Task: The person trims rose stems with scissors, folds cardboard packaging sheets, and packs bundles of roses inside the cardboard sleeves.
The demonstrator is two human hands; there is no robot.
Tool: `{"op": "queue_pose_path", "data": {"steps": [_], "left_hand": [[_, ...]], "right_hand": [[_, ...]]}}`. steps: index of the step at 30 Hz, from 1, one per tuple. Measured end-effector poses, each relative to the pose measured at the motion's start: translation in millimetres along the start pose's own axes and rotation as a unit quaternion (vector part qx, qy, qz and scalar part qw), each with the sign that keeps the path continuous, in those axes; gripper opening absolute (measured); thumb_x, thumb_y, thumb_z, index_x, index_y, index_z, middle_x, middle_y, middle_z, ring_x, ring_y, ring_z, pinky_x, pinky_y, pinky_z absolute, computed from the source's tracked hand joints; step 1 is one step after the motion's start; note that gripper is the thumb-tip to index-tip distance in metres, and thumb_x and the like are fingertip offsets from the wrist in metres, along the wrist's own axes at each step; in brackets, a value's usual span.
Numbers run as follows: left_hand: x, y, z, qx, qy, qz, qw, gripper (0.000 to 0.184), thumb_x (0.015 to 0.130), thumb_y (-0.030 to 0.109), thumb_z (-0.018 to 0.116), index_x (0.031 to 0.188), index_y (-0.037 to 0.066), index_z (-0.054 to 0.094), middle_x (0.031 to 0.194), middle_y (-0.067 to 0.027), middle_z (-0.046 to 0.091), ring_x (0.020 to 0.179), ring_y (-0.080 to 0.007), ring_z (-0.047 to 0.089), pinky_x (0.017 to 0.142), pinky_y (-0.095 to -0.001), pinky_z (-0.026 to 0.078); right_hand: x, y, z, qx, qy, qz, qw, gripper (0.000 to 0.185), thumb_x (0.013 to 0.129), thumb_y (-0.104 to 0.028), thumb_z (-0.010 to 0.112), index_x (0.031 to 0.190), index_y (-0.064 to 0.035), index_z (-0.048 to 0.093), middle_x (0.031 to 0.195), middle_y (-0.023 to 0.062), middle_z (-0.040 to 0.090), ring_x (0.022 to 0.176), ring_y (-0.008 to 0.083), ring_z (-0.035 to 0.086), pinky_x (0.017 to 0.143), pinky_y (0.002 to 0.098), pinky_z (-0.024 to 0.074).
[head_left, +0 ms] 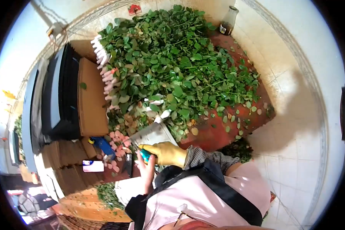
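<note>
My left hand (146,177) is bare and comes up from below, its fingers closed around a small teal tool (145,155). A dark, thin part points up and left from the teal piece; its exact kind is unclear. My right hand (166,153), in a yellow glove, is closed against the same tool from the right, with its fingertips partly hidden. Just beyond the hands lies a pale board (153,135). White-wrapped flower heads (165,115) rest at its far end. Pink petals (119,143) are scattered left of my hands.
A big heap of leafy rose stems (172,65) covers the red table (222,132). Cardboard sheets (92,99) and black boxes (63,96) stand left. A blue bottle-like object (103,146) and a white-and-purple box (93,166) lie nearby. A glass bottle (229,21) stands in the far corner.
</note>
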State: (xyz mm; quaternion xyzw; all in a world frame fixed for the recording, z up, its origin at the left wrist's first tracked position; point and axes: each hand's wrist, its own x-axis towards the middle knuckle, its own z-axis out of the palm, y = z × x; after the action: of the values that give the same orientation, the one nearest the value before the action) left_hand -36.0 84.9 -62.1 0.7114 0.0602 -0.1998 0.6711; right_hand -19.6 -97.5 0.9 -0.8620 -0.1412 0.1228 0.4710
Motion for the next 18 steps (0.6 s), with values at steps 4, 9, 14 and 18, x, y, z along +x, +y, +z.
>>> {"op": "queue_pose_path", "data": {"steps": [4,9,14,18], "left_hand": [[-31,1,-37,0.068,0.038,0.066,0.995,0.066,0.096,0.018,0.060,0.152,0.000,0.030,0.132,-0.0115,0.053,0.115,-0.0201,0.053,0.104,-0.0326,0.039],[-44,-69,-133,0.227,0.309,0.101,0.918,0.051,0.094,0.030,0.065,0.133,0.000,0.050,0.112,-0.0162,0.059,0.099,-0.0312,0.058,0.086,-0.0395,0.047],[-73,-173,-185,0.347,0.383,-0.097,0.851,0.061,0.078,0.025,0.078,0.128,-0.001,0.055,0.108,-0.0253,0.059,0.100,-0.0435,0.057,0.087,-0.0476,0.049],[-63,-177,-219,0.458,0.406,-0.042,0.790,0.064,0.071,0.022,0.080,0.126,0.001,0.058,0.107,-0.0242,0.060,0.097,-0.0403,0.059,0.085,-0.0477,0.050]], "right_hand": [[2,10,53,0.149,-0.024,-0.119,0.981,0.074,0.090,-0.026,0.068,0.153,-0.0116,0.033,0.126,0.0190,0.063,0.102,0.0308,0.069,0.086,0.0397,0.0549],[5,24,63,0.073,0.144,-0.032,0.986,0.068,0.090,-0.018,0.070,0.151,-0.0127,0.039,0.126,0.0168,0.065,0.102,0.0253,0.068,0.089,0.0375,0.0543],[10,41,86,-0.268,0.125,0.003,0.955,0.047,0.092,-0.022,0.064,0.136,-0.0098,0.054,0.101,0.0193,0.068,0.083,0.0354,0.066,0.073,0.0444,0.0536],[14,41,93,-0.223,0.188,-0.034,0.956,0.044,0.090,-0.018,0.066,0.133,-0.0110,0.057,0.099,0.0133,0.072,0.089,0.0338,0.068,0.076,0.0431,0.0550]]}}
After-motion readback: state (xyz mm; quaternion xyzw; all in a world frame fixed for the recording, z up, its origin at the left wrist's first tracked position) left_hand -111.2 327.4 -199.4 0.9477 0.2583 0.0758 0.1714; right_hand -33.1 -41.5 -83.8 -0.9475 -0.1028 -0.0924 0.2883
